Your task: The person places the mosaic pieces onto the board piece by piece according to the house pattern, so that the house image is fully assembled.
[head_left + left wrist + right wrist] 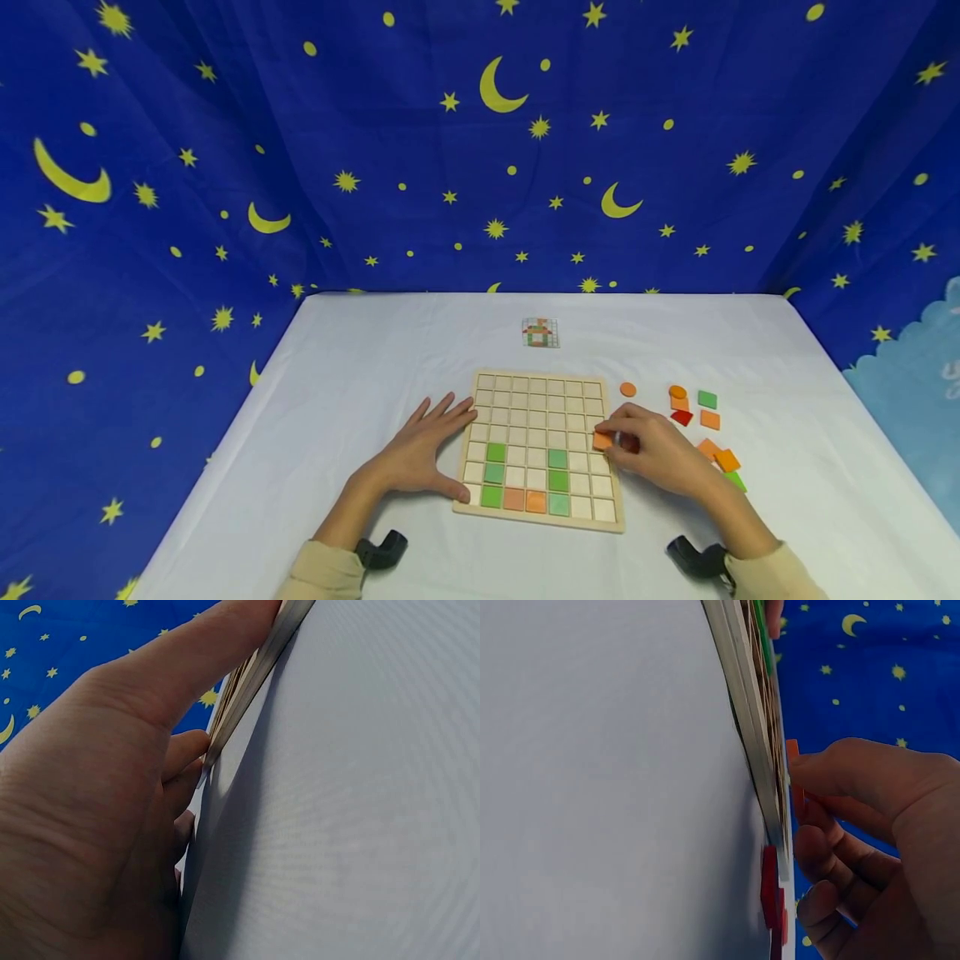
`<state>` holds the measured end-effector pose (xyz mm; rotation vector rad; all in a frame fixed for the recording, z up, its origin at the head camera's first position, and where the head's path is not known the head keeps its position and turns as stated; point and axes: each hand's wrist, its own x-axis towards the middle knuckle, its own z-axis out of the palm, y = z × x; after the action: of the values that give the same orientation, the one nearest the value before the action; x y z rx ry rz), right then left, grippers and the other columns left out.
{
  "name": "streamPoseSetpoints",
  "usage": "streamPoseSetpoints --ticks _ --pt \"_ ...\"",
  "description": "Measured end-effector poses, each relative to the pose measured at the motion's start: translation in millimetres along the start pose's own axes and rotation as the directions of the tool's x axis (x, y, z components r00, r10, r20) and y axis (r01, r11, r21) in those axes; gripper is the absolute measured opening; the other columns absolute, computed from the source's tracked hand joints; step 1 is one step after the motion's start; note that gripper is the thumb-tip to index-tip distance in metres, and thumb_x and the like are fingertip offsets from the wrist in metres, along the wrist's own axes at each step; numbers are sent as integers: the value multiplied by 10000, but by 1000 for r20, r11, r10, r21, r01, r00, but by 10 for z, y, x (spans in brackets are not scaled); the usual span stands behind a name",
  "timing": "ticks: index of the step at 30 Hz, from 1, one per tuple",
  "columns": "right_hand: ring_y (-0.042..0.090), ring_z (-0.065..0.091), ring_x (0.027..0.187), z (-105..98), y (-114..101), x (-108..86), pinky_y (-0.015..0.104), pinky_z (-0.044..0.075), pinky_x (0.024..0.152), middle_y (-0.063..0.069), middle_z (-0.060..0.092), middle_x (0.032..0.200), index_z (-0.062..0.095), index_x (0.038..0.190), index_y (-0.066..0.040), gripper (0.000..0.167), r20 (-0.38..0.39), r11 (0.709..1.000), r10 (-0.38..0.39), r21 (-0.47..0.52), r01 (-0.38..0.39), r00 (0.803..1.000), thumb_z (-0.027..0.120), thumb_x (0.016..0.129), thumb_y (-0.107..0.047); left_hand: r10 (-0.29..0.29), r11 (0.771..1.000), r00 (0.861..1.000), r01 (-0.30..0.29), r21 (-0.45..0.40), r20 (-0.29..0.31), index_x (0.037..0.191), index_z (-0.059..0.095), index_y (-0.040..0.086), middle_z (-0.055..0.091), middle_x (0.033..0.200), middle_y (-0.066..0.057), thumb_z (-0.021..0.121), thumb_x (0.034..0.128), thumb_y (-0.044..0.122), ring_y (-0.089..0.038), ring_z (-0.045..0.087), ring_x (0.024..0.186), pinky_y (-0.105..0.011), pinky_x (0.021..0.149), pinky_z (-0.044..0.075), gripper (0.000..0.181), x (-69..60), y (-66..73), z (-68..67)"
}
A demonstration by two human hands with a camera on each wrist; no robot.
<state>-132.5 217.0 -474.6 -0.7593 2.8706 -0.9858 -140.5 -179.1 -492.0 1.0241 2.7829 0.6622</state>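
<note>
I count 8 seated tiles (pixel 558 481) low on the board (pixel 518 400); most squares look unfilled. The right hand (pixel 660 447) has its grip pinching an orange tile (pixel 602 442) at the right-hand column; the left hand (pixel 417 452) lies spread. Loose pieces (pixel 710 420) remain unplaced.

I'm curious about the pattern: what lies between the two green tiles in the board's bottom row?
Two orange tiles, side by side, lie between those green tiles; the head view shows it.
</note>
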Motion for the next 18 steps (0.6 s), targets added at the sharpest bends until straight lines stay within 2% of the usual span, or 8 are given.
streamPoseSetpoints --ticks 13,18 --pt "55 504 724 76 -120 103 212 430 581 -140 568 946 717 1090 -234 260 44 1000 -31 5 31 999 741 833 -205 0 1000 1000 0 9 2 1523 297 164 166 1595 18 707 566 788 -267 78 1453 -507 1152 1 1214 -2 -7 1" --pt "67 516 732 98 -171 149 211 436 577 -138 567 949 716 1101 -219 266 62 999 -36 26 34 997 739 837 -199 0 1000 1000 0 4 5 1524 293 162 163 1596 14 712 569 782 -271 77 1453 -508 1151 -2 1213 -4 0 -7"
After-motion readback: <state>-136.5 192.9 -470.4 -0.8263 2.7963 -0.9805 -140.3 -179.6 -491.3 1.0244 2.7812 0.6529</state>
